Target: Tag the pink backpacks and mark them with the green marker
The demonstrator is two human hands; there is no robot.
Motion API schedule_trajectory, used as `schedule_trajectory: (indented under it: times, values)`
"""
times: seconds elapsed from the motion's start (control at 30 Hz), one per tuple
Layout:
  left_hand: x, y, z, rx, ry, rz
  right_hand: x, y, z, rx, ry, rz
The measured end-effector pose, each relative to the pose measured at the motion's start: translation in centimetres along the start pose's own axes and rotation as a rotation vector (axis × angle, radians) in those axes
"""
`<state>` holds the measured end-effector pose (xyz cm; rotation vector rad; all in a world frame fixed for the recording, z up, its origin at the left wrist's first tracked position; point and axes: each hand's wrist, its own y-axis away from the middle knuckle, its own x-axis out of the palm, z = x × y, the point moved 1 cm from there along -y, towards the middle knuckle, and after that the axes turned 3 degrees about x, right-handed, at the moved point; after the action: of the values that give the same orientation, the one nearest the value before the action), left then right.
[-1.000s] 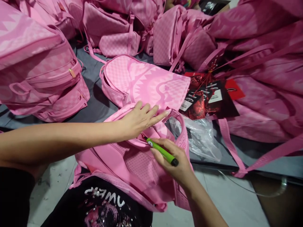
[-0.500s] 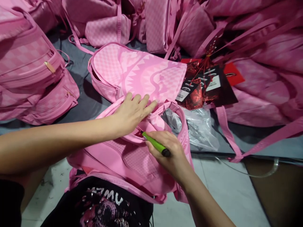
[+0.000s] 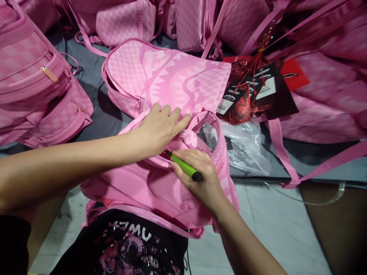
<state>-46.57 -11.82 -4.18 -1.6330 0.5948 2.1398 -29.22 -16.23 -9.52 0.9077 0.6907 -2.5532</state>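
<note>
Table (image 3: 252,178): wide; front edge visible toward 3 and 4 o'clock.
Cloth (image 3: 106,128): dark grey, lying on the table, with soft folds at 9 o'clock.
Floor (image 3: 275,229): pale, with one thin joint (image 3: 250,204) near 4 o'clock and dark marks (image 3: 64,215) near 8 o'clock.
Brown area (image 3: 338,225): at 4 o'clock, very dark; material is unclear.
Light: rather dim, somewhat cool, with soft shadows on the cloth.

Bags (image 3: 25,88) to the left — tags (image 3: 237,103) right of the backpack (image 3: 160,191), plastic (image 3: 246,149) just before them, on the table (image 3: 94,88).
</note>
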Motion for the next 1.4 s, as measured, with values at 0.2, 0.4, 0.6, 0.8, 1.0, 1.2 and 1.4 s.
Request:
schedule_trajectory:
  times: [0.2, 0.4, 0.6, 0.8, 1.0, 1.2, 1.4]
  values:
    - [0.3, -0.1, 0.0, -0.001, 0.033, -0.02, 1.3, 0.2, 0.7, 0.059, 0.053, -0.11]
    - [0.0, -0.1, 0.1, 0.012, 0.018, 0.011, 1.6, 0.1, 1.1, 0.109, 0.068, -0.139]
    - [-0.2, 0.0, 0.2, 0.033, -0.017, -0.012, 1.6, 0.1, 1.4, 0.164, 0.017, -0.13]
    - [-0.2, 0.0, 0.3, 0.042, -0.017, -0.021, 1.6, 0.1, 1.5, 0.176, 0.007, -0.153]
    - [0.1, -0.1, 0.4, 0.039, -0.022, -0.023, 1.9, -0.3, 2.1, 0.135, 0.026, -0.169]
    - [0.5, 0.1, 0.5, 0.046, -0.022, -0.071, 1.7, -0.2, 2.3, 0.137, 0.025, -0.154]
    - [0.0, 0.0, 0.4, 0.042, -0.017, -0.046, 2.2, 0.0, 1.9, 0.117, -0.011, -0.17]
